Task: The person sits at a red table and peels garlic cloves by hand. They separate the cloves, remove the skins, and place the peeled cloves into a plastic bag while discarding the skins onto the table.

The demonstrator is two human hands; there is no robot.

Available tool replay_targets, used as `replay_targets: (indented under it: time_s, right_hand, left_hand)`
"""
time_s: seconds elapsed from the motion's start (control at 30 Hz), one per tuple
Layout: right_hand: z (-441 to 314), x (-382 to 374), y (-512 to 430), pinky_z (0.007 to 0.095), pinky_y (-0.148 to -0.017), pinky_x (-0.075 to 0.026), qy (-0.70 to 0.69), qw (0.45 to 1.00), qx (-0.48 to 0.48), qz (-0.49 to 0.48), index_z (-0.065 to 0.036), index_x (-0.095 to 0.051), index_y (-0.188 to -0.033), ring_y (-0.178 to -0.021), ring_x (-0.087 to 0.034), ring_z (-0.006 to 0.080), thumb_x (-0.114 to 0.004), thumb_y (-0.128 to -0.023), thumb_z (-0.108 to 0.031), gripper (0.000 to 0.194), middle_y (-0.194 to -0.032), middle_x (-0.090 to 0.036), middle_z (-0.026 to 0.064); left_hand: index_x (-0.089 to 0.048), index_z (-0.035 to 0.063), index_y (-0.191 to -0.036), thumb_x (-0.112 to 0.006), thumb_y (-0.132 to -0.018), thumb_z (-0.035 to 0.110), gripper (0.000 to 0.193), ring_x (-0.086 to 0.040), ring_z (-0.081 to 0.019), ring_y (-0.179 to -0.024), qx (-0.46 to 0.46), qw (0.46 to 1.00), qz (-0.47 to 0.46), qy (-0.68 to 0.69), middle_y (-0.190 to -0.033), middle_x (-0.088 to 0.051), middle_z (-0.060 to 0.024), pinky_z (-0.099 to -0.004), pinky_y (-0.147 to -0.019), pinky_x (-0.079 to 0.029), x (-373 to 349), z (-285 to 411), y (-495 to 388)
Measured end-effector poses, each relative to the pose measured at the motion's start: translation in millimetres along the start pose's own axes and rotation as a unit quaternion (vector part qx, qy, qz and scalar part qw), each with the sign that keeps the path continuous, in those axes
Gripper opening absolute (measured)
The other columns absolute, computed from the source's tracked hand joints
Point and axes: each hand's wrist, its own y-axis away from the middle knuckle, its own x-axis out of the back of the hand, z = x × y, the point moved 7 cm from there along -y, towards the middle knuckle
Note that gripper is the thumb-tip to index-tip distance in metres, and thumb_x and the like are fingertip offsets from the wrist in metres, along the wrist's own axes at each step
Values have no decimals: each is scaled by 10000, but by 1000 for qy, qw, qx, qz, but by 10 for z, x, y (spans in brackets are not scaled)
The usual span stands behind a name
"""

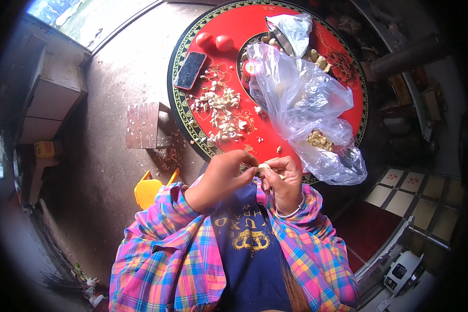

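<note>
Close to my chest, my two hands meet over the near rim of a round red table. My right hand holds a pale kernel, possibly a garlic clove, and another pale piece shows in its fingers. Thumb and forefinger of my left hand pinch the same kernel from the other side. A single kernel lies just beyond my fingers. Loose pale husks are heaped on the tabletop at left. To the right, a clear plastic bag contains many pale peeled kernels.
On the table are a smartphone, two red round objects, a larger clear bag, a silvery pouch and an egg carton. A wooden stool and a yellow chair stand at left.
</note>
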Motion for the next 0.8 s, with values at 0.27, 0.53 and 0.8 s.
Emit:
replay_targets:
  time_s: [0.27, 0.53, 0.8]
  right_hand:
    - [42, 12, 9, 162, -473, -387, -5, 1000, 2, 8, -23, -482, -866, -520, -478, 40, -542, -802, -32, 88, -678, -568, 34]
    - [83, 55, 1, 209, -443, -431, -154, 985, -70, 18, -14, -458, -890, -525, -513, 93, -534, -798, -69, 131, -759, -591, 121]
    - [67, -2, -7, 190, -476, -425, -75, 997, -30, 7, -6, -460, -884, -547, -517, 75, -540, -796, -29, 122, -757, -587, 94]
  left_hand:
    - [-517, 63, -766, -595, -650, 18, 147, -566, -263, -599, -122, 980, 59, -149, -677, -529, -86, -316, -509, -456, -9, 113, 15]
    - [-521, 16, -774, -591, -685, 6, 114, -536, -160, -564, -70, 984, 76, -147, -690, -540, -83, -266, -500, -426, 57, -70, 76]
    - [-544, -26, -816, -572, -796, 117, 147, -523, -90, -683, 106, 970, 13, 217, -719, -577, -56, -233, -624, -432, -100, -303, 53]
